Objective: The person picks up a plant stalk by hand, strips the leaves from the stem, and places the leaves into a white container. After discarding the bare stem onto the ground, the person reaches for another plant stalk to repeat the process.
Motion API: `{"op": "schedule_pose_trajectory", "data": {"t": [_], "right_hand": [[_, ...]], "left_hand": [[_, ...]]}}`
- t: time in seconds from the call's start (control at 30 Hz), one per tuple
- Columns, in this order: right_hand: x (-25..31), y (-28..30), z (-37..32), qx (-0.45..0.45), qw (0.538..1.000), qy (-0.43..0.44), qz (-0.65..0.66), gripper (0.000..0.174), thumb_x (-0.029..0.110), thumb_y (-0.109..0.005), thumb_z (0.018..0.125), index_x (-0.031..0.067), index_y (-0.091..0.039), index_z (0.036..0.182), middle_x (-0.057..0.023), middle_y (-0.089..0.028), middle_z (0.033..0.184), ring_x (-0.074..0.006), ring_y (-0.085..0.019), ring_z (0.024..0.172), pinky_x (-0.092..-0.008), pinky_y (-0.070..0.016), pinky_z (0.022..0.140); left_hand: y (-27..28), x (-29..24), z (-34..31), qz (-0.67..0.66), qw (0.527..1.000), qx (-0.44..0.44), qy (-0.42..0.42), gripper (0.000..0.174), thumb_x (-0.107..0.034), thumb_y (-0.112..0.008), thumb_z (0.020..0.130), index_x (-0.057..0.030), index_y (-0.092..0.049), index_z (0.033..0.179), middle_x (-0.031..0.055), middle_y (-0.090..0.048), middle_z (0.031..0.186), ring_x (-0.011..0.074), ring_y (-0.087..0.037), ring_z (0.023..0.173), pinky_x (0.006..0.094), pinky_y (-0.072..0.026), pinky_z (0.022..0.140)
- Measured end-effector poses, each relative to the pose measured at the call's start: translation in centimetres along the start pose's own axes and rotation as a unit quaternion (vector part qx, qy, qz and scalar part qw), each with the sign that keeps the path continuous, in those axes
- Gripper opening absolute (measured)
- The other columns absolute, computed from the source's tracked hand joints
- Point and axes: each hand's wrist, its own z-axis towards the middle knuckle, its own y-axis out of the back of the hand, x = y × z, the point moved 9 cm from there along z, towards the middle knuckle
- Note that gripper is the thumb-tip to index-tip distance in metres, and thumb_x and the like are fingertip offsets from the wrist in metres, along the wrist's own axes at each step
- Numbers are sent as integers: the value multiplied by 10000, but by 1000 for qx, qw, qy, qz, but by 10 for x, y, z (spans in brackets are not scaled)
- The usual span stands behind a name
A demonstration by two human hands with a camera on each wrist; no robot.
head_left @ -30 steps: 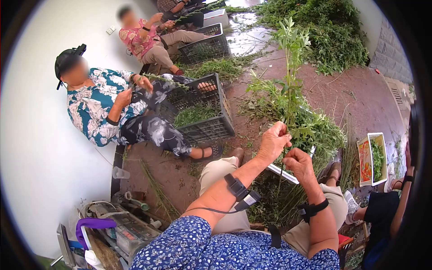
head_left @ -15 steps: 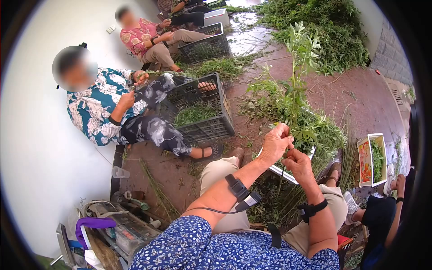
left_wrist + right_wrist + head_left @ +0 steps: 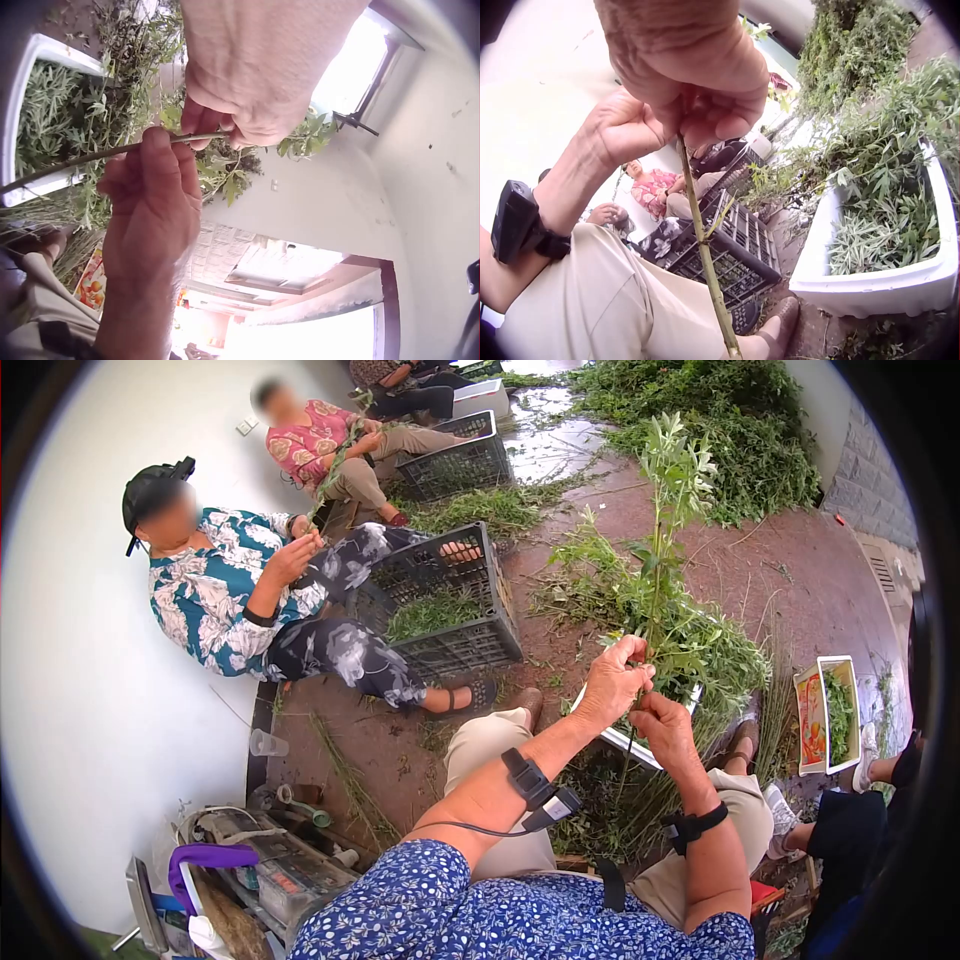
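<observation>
A tall green plant stem [image 3: 656, 565] stands nearly upright above my lap, with leaves at its top and a bare lower part. My left hand [image 3: 612, 685] pinches it just below the leafy length. Close beneath, the fingers of my right hand [image 3: 668, 730] pinch the same stem. In the left wrist view, the bare stalk [image 3: 82, 159] runs out past the right thumb. The right wrist view shows a small side shoot on the lower stalk [image 3: 705, 255]. Beyond the hands, a white bin [image 3: 870, 283] holds cut leafy tops.
Loose greenery [image 3: 720, 650] lies over the white bin, with bare stalks [image 3: 775, 710] beside it. A black crate [image 3: 455, 635] stands at left before a seated person [image 3: 225, 600]. A large plant heap [image 3: 720, 430] fills the back. At right is a small box [image 3: 828, 715] of leaves.
My right hand has risen slightly along the stem, closer to the left hand. The leafy top has shifted right. The nearest seated person's hands have come together on an upright sprig.
</observation>
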Motion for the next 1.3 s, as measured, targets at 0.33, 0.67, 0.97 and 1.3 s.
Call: {"op": "schedule_pose_trajectory", "data": {"t": [0.33,0.67,0.97,1.3], "right_hand": [[-4,-5,-2,13,1000,-4,-24,114,22,-587,775,5,-526,680,19,-487,591,-62,-451,552,-236,-381,503],[-6,-11,-3,17,998,19,-66,107,30,-617,761,-6,-554,683,-3,-490,566,-85,-452,535,-265,-386,495],[9,-15,-6,36,992,48,-108,102,70,-614,778,-13,-572,736,-50,-503,559,-116,-458,515,-284,-396,493],[16,-14,-8,50,974,103,-197,40,35,-564,765,-3,-577,763,-118,-575,643,-226,-560,589,-333,-441,556]], "left_hand": [[-6,12,-4,-143,986,28,86,195,-162,-482,925,-37,-509,1072,13,-556,880,101,-571,704,231,-458,633],[-18,27,-4,-286,949,39,126,127,-180,-496,925,-74,-509,994,15,-551,816,101,-537,651,237,-447,590],[-6,23,-2,-254,962,-22,95,90,-169,-474,934,-82,-498,934,-4,-489,752,46,-420,542,192,-353,465],[-4,20,-1,-240,966,-22,92,92,-176,-482,930,-89,-506,914,-11,-483,730,35,-382,514,184,-315,444]]}}
